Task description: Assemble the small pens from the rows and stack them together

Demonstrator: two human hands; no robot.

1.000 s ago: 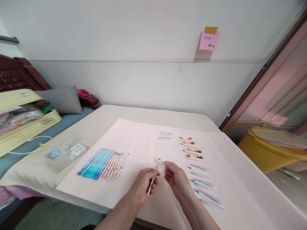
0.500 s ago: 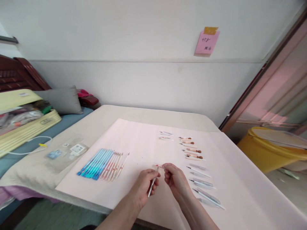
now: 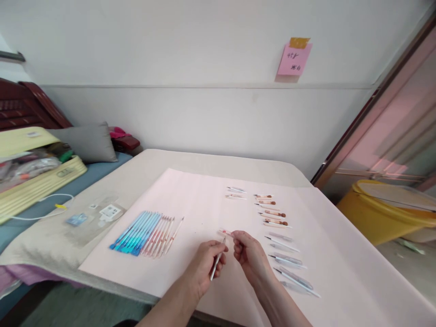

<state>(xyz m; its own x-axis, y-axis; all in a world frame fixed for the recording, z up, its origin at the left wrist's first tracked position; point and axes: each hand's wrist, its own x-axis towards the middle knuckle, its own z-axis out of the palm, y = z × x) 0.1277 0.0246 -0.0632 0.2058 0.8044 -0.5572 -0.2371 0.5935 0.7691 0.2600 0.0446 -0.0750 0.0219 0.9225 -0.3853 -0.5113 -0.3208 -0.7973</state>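
Note:
My left hand (image 3: 206, 260) is closed around a thin white pen refill (image 3: 215, 267), held at a slant with its tip pointing up and away. Facing it, my right hand (image 3: 250, 253) pinches a small clear pen part (image 3: 224, 232) with pink-red marks, seemingly a pen barrel. The refill's tip is close beneath this part; whether they touch I cannot tell. To the left lies a row of blue pens (image 3: 138, 232) beside pale pens with reddish patterns (image 3: 166, 236). On the right are brown-topped pen parts (image 3: 275, 214) and grey pen parts with white refills (image 3: 289, 260).
Pink paper (image 3: 197, 200) covers much of the beige table. Two more pen pieces (image 3: 235, 196) lie toward the back. Clear plastic packaging (image 3: 98, 218) rests at the left. A yellow bin (image 3: 384, 213) stands beyond the right edge, and an open yellow box (image 3: 41, 181) on the left.
The clear pen part in my right hand has turned and risen slightly, showing more of its length. My left hand with the refill has barely moved.

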